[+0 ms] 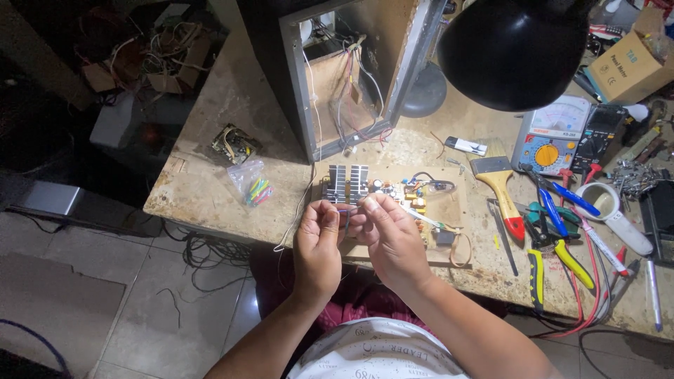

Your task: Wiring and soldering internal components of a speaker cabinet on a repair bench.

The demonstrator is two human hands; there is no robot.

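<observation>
We pinch a small dark wire (347, 213) between the thumb and fingertips of our left hand (317, 242) and right hand (390, 235), fingers pressed together on it, the wire bridging the gap between both pinches. Just beyond our fingertips lies a circuit board (411, 200) with a finned heatsink (347, 182). Beneath is a worn workbench (210, 168) above a tiled floor (105, 281), with pliers (554, 245) and a paintbrush (500, 186) well right of the fingers.

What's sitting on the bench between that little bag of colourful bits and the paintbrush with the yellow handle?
In the head view, the wooden board carrying the finned heat sink and circuit parts lies between them, with both hands in front of it.
</observation>
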